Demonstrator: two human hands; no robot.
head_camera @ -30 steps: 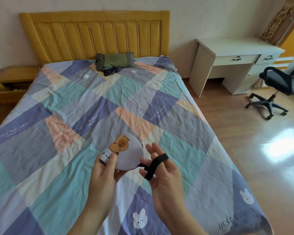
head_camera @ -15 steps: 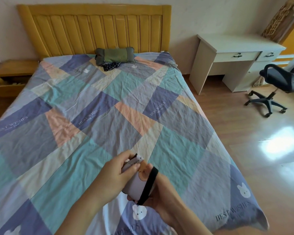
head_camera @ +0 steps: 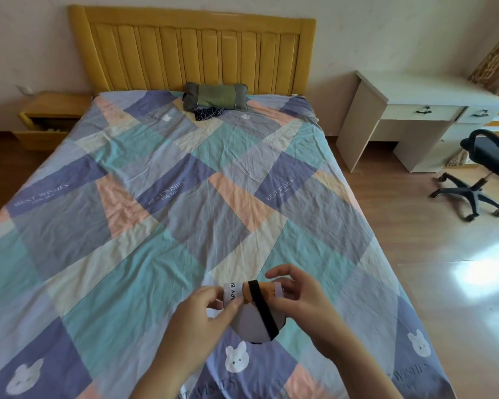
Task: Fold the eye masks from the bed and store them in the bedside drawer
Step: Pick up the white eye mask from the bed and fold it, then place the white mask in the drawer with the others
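Left hand [head_camera: 202,308]: the left end of the eye mask [head_camera: 249,311] is being pinched between curled fingers and thumb.
Right hand [head_camera: 297,292]: the mask's right end is being pinched likewise.
Eye mask: being held folded above the bed [head_camera: 127,254], a black strap [head_camera: 261,306] wrapped across it.
Bedside drawer [head_camera: 41,129]: being left open beside the headboard [head_camera: 190,50].
Pillow [head_camera: 215,95]: lying at the bed's head.

light: bright, even daylight | glare: white patch on the glossy floor [head_camera: 478,273] at right | shadows: soft and faint on the bedspread [head_camera: 185,214] | blur: slight softness on the desk [head_camera: 427,90] and frame edges | distortion: wide-angle bend, headboard [head_camera: 193,50] and walls bow outward
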